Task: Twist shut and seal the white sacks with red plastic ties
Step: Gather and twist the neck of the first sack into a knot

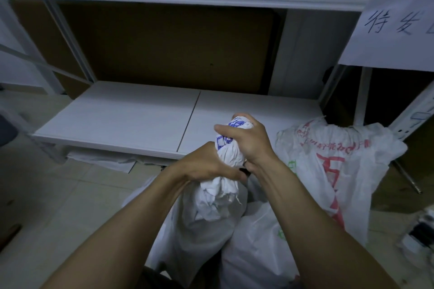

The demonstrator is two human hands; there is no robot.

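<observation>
A white woven sack point(206, 218) with blue print stands on the floor in front of me, its neck twisted into a tight rope. My left hand point(206, 164) grips the lower part of the twisted neck. My right hand point(246, 138) grips the upper part, fingers curled round the bunched top. No red tie shows in either hand. A second white sack point(258, 248) lies low right of it. A third white sack point(333, 162) with red print stands open-mouthed at the right.
A white metal shelf rack stands ahead, its low white shelf board point(131, 115) just beyond the sacks. Brown cardboard point(169, 47) backs the shelf. A paper sign point(394, 28) with handwriting hangs at the upper right. Pale floor tiles point(58, 195) lie to the left.
</observation>
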